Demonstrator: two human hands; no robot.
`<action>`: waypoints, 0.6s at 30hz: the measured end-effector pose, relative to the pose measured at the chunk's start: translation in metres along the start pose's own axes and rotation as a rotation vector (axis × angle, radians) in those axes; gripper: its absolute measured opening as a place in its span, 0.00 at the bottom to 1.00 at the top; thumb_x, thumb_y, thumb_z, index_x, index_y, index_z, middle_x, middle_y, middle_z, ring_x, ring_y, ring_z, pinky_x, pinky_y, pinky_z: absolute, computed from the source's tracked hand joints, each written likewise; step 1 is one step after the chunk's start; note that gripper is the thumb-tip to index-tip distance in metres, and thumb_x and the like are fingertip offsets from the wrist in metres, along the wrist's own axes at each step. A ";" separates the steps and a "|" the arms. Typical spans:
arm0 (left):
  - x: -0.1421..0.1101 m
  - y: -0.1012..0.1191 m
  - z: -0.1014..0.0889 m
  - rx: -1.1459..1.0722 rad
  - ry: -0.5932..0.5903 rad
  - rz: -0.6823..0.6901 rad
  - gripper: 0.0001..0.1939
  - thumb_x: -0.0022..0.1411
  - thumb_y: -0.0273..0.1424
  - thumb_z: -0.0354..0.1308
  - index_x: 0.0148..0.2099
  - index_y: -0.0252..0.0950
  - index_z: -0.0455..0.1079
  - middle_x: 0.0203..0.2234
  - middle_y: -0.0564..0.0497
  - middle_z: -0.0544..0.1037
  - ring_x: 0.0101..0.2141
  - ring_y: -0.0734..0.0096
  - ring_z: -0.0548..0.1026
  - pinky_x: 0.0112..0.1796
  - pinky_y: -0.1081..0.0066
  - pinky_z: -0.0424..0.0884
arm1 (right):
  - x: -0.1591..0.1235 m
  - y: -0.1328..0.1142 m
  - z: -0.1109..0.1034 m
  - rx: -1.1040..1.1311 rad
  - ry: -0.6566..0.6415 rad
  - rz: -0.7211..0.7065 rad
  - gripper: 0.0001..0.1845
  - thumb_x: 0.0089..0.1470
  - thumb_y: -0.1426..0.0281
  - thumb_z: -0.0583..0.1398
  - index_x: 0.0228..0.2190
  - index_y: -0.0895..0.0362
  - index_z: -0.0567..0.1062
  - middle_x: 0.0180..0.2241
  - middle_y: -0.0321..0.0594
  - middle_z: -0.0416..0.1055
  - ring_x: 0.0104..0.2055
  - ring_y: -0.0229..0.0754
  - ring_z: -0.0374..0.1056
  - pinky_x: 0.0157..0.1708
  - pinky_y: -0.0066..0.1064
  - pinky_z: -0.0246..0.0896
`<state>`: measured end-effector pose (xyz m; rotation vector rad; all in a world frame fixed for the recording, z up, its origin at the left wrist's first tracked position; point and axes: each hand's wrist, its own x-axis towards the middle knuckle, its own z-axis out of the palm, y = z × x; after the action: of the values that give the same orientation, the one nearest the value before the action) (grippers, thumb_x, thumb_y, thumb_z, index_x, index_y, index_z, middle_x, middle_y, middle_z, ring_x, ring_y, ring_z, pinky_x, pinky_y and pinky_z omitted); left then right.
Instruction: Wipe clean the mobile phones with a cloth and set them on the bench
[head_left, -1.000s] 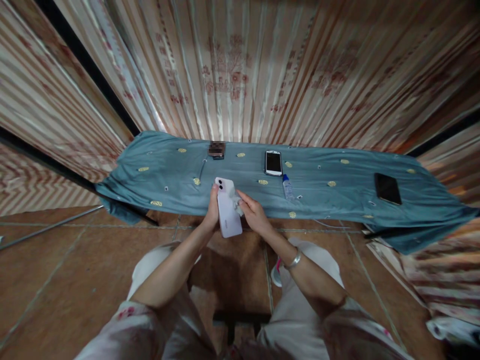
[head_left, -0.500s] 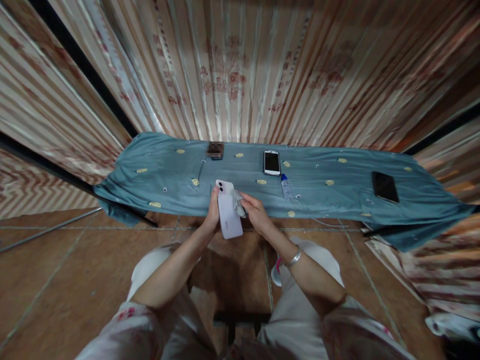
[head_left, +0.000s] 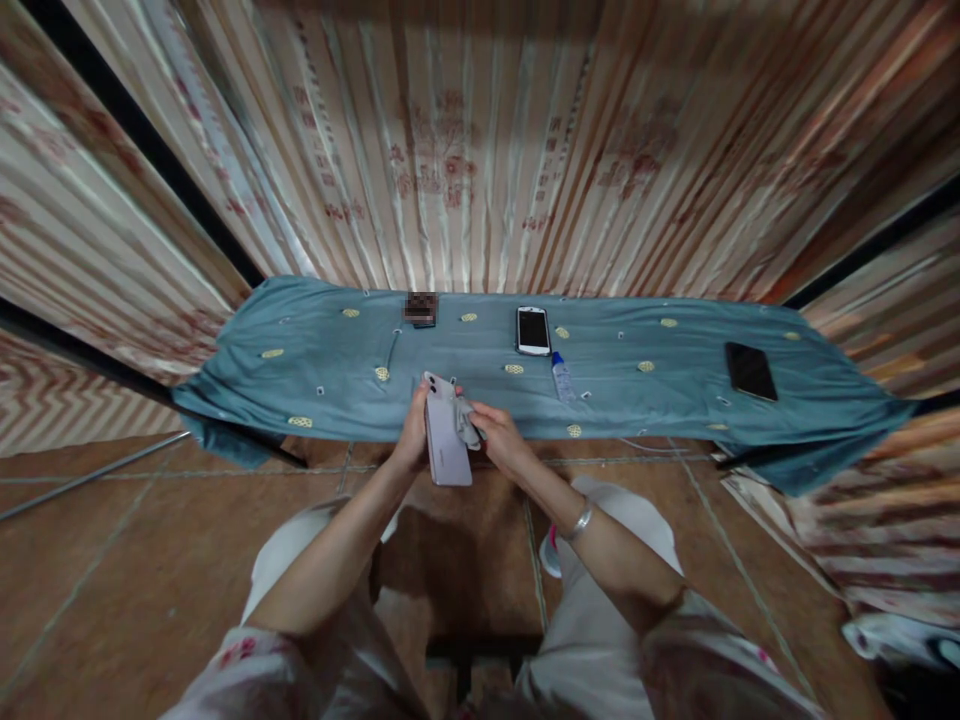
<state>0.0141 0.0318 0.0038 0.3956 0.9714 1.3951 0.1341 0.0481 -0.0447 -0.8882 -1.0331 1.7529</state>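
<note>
A pale lilac smartphone (head_left: pixel 448 450) is held up in front of me, its back with two camera lenses facing me. My left hand (head_left: pixel 412 428) is closed round the phone's left edge. Pinched in my right hand (head_left: pixel 501 435) is a small grey cloth (head_left: pixel 466 424), which lies against the phone's right edge. Some of the right fingertips are hidden by the cloth. Beyond my hands, a white phone (head_left: pixel 533 331) with a dark screen rests on the table, and a clear bottle with a blue cap (head_left: pixel 562 378) lies beside it.
A teal patterned cloth (head_left: pixel 337 345) covers the narrow table. A black tablet-like device (head_left: pixel 751 371) lies at its right, and a small dark blurred-out item (head_left: pixel 421 310) at the back. Black poles (head_left: pixel 150 150) and striped curtains (head_left: pixel 450 240) enclose the space.
The phone has tilted, its back turning slightly to the side. The cloth has moved to the phone's right edge. My view has shifted a little.
</note>
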 end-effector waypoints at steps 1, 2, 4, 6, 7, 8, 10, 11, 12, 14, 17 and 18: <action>0.001 -0.001 -0.002 0.024 -0.010 -0.010 0.18 0.63 0.44 0.51 0.45 0.34 0.69 0.27 0.49 0.80 0.26 0.68 0.78 0.29 0.71 0.73 | -0.001 0.001 0.001 0.009 0.000 0.011 0.13 0.43 0.63 0.64 0.32 0.55 0.79 0.29 0.35 0.76 0.31 0.37 0.68 0.34 0.27 0.61; 0.003 -0.002 -0.005 0.049 -0.011 -0.002 0.20 0.61 0.45 0.53 0.46 0.34 0.68 0.27 0.49 0.80 0.25 0.68 0.77 0.28 0.72 0.73 | -0.001 0.002 0.002 0.018 0.000 0.024 0.12 0.43 0.63 0.64 0.31 0.55 0.79 0.28 0.35 0.76 0.30 0.37 0.68 0.33 0.27 0.61; 0.007 -0.005 -0.008 0.092 0.011 0.062 0.22 0.58 0.44 0.58 0.50 0.36 0.66 0.26 0.52 0.78 0.26 0.69 0.78 0.29 0.73 0.73 | -0.002 0.004 0.003 0.035 0.000 0.048 0.12 0.41 0.63 0.64 0.30 0.55 0.79 0.28 0.35 0.76 0.29 0.37 0.68 0.31 0.27 0.60; 0.010 -0.008 -0.010 0.116 0.035 0.133 0.27 0.56 0.41 0.61 0.55 0.38 0.61 0.27 0.55 0.77 0.29 0.69 0.78 0.32 0.72 0.73 | -0.002 0.005 0.004 0.049 0.004 0.063 0.12 0.39 0.63 0.65 0.30 0.55 0.79 0.28 0.34 0.76 0.29 0.36 0.68 0.32 0.27 0.60; 0.011 -0.009 -0.010 0.123 0.042 0.146 0.30 0.56 0.39 0.62 0.58 0.39 0.58 0.28 0.55 0.77 0.30 0.69 0.79 0.34 0.72 0.74 | -0.003 0.005 0.005 0.055 0.008 0.068 0.13 0.38 0.63 0.66 0.29 0.55 0.80 0.28 0.34 0.77 0.30 0.36 0.68 0.32 0.26 0.60; 0.011 -0.009 -0.011 0.128 0.045 0.146 0.33 0.56 0.39 0.62 0.60 0.39 0.55 0.29 0.55 0.77 0.32 0.69 0.79 0.35 0.71 0.74 | -0.003 0.005 0.005 0.060 0.012 0.072 0.13 0.37 0.63 0.66 0.29 0.54 0.80 0.29 0.34 0.77 0.30 0.36 0.68 0.33 0.26 0.60; 0.012 -0.008 -0.012 0.139 0.057 0.139 0.35 0.57 0.39 0.61 0.63 0.39 0.51 0.30 0.54 0.77 0.33 0.68 0.79 0.36 0.70 0.74 | -0.005 0.003 0.006 0.065 0.015 0.084 0.15 0.36 0.62 0.67 0.30 0.54 0.80 0.29 0.34 0.77 0.30 0.37 0.69 0.33 0.27 0.60; 0.012 -0.006 -0.012 0.144 0.067 0.142 0.35 0.58 0.39 0.61 0.63 0.39 0.51 0.30 0.54 0.77 0.34 0.67 0.79 0.36 0.70 0.74 | -0.007 0.002 0.006 0.065 0.013 0.093 0.16 0.35 0.61 0.67 0.30 0.54 0.80 0.29 0.34 0.77 0.30 0.37 0.69 0.33 0.27 0.60; 0.012 -0.004 -0.013 0.150 0.076 0.150 0.35 0.58 0.39 0.60 0.63 0.38 0.51 0.30 0.53 0.77 0.34 0.67 0.79 0.36 0.71 0.73 | -0.009 0.001 0.006 0.064 0.008 0.102 0.17 0.35 0.61 0.68 0.30 0.54 0.81 0.29 0.34 0.78 0.30 0.38 0.69 0.33 0.28 0.61; 0.012 0.001 -0.014 0.153 0.091 0.172 0.33 0.59 0.39 0.60 0.62 0.38 0.53 0.30 0.53 0.77 0.35 0.68 0.79 0.37 0.71 0.73 | -0.014 -0.002 0.007 0.061 -0.008 0.120 0.18 0.35 0.60 0.69 0.31 0.54 0.81 0.30 0.35 0.78 0.32 0.39 0.70 0.35 0.29 0.61; 0.011 0.010 -0.013 0.115 0.120 0.204 0.32 0.59 0.35 0.59 0.63 0.39 0.54 0.29 0.55 0.76 0.34 0.70 0.79 0.40 0.71 0.72 | -0.022 -0.007 0.008 0.058 -0.037 0.133 0.18 0.37 0.57 0.69 0.30 0.55 0.80 0.32 0.36 0.78 0.38 0.42 0.70 0.41 0.30 0.61; 0.011 0.012 -0.012 0.099 0.134 0.203 0.32 0.59 0.34 0.59 0.63 0.39 0.53 0.28 0.56 0.75 0.33 0.70 0.79 0.41 0.70 0.71 | -0.025 -0.009 0.009 0.061 -0.053 0.145 0.19 0.39 0.55 0.69 0.30 0.55 0.80 0.32 0.36 0.78 0.39 0.42 0.70 0.42 0.31 0.61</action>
<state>-0.0039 0.0407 0.0025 0.4896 1.1377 1.5763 0.1381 0.0249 -0.0296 -0.9016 -0.9647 1.9274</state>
